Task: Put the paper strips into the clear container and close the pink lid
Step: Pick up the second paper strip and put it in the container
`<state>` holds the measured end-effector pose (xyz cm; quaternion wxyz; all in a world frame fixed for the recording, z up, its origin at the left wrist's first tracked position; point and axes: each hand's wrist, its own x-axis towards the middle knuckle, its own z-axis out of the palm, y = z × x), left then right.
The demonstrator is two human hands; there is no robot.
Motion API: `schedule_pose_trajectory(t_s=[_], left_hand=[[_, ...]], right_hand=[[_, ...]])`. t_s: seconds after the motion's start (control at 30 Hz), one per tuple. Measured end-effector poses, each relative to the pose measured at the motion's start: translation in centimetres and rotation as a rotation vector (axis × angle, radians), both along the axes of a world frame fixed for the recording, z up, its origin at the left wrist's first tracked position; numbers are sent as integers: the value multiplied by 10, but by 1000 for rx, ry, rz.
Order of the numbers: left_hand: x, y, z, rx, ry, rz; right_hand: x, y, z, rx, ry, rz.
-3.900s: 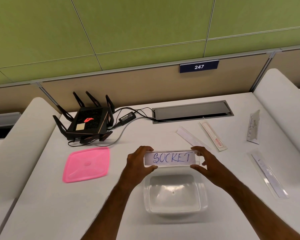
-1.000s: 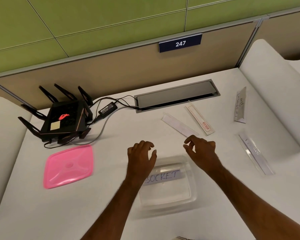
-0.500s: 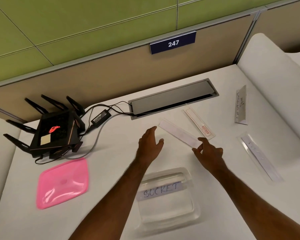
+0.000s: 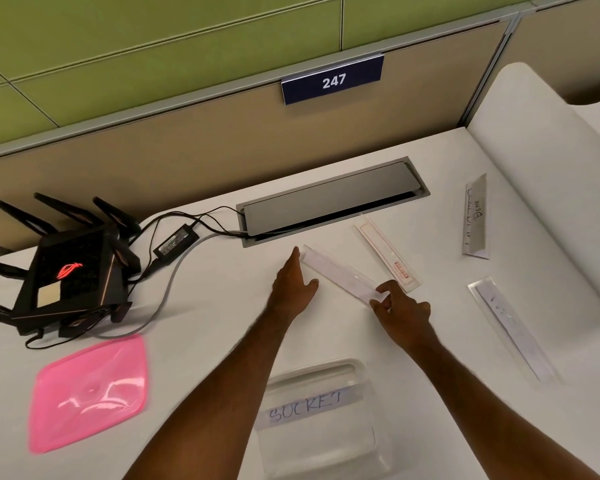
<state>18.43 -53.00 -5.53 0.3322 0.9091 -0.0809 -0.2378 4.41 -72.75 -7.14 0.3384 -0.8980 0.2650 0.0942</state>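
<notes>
While one strip marked SOCKET [image 4: 305, 407] already lies in the clear container [image 4: 368, 372] near the front edge of the white desk [image 4: 205, 306], both hands are out at the next one, a plain white strip [image 4: 336, 271] lying slantwise beyond the container. The left hand [image 4: 291, 289] is flat and relaxed, its fingers straight and its fingertips touching the strip's far end. The right hand [image 4: 400, 306] has thumb and forefinger curled at the near end, closing on it in a pinch, though I cannot tell whether the strip is lifted off the desk. I judge the step in hand to be the pickup of the second strip. Three more wait: a red-printed strip [image 4: 388, 254] just beside this one, a handwritten strip [image 4: 476, 216] farther right, and a long sleeved strip [image 4: 510, 327] near the right edge. The pink lid [image 4: 87, 393] lies well apart to the left of the container, in front of a black router [image 4: 66, 271]. The next move calls for raising a thin, flat strip off a smooth surface, which likely needs a fingernail under one end or a slide toward the body, then carrying it back and laying it flat over the SOCKET strip. A power adapter [image 4: 175, 242] and its cables sit behind, clear of the work.
</notes>
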Motion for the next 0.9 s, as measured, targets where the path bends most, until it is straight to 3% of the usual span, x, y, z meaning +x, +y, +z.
schedule_pose_trajectory(t_s=[0.6,0.9], left_hand=[[-11,1,14,-128,-117,79],[-37,19,46,-93,-222,47]], right_hand=[[-8,8,37,-35,-23,77],[-17,-1,60,254,-209,-16]])
